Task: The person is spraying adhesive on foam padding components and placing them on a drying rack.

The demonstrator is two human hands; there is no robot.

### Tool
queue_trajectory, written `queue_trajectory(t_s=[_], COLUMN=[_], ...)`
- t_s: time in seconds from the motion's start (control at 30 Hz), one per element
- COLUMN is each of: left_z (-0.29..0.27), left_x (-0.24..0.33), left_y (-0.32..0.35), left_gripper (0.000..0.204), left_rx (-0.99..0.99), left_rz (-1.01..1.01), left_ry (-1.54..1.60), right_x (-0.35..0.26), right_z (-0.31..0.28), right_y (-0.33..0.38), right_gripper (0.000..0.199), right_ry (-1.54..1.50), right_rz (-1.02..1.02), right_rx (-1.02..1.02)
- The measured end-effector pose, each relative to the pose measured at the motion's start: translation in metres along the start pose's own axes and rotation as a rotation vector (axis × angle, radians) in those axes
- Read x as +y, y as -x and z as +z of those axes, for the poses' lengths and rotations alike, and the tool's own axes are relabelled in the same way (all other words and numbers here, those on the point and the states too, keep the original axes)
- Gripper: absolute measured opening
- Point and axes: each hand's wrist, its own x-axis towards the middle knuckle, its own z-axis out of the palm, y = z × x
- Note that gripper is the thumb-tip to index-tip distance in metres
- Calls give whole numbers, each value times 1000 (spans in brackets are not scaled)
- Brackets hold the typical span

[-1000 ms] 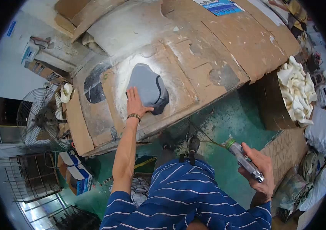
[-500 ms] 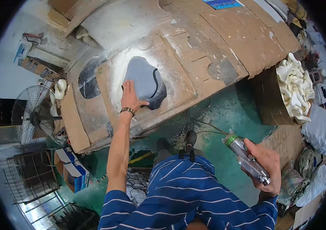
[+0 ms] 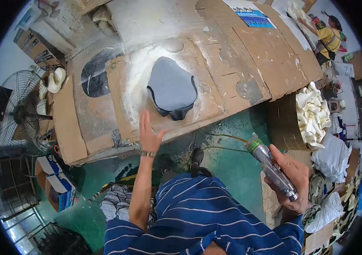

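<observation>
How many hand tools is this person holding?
1: a grey, green-collared tool in the right hand. The left hand, open near the grey piece, shows none.

Fabric piece point(image 3: 171, 80) lies on the worktable point(image 3: 270, 55), inboard of its front edge. Left hand point(image 3: 150, 138) is located just before the piece, apart from it. Right hand point(image 3: 293, 174), well to the right, holds a hand tool point(image 3: 270, 163). Pedestal fan point(image 3: 19, 112) stands left of the table; open carton point(image 3: 55, 187) on the floor, front-left. Box point(image 3: 285, 127) containing foam pieces point(image 3: 312, 114) stands at right. Co-worker point(image 3: 329, 38) is beyond the table, far right.
</observation>
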Motion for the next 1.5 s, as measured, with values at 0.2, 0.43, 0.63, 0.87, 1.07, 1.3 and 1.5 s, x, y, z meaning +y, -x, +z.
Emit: queue_trajectory(t_s=[0.2, 0.43, 0.63, 0.87, 1.07, 1.3, 1.5], left_z=[-15, -14, -21, -12, -2, -10, -42], left_x=[-121, -231, -265, -296, -300, -250, -148], left_y=[165, 341, 377, 343, 307, 227, 57], left_gripper=[76, 73, 59, 46, 43, 44, 39], left_rx=[-439, -1026, -961, -690, -672, -345, 37], left_rz=[-545, -959, -1325, -1342, -1147, -830, -433], left_ry=[104, -183, 172, 405, 315, 406, 640], right_x=[-58, -120, -166, -214, -242, -232, -195], right_z=[30, 59, 86, 111, 133, 118, 95], right_y=[-17, -16, 4, 32, 69, 103, 126], right_gripper=[68, 70, 64, 69, 65, 74, 72], right_ry=[127, 216, 266, 296, 418, 385, 332], right_rz=[-15, -9, -13, -66, 17, -31, -57], right_rx=[-13, -47, -33, -87, 19, -120, -72])
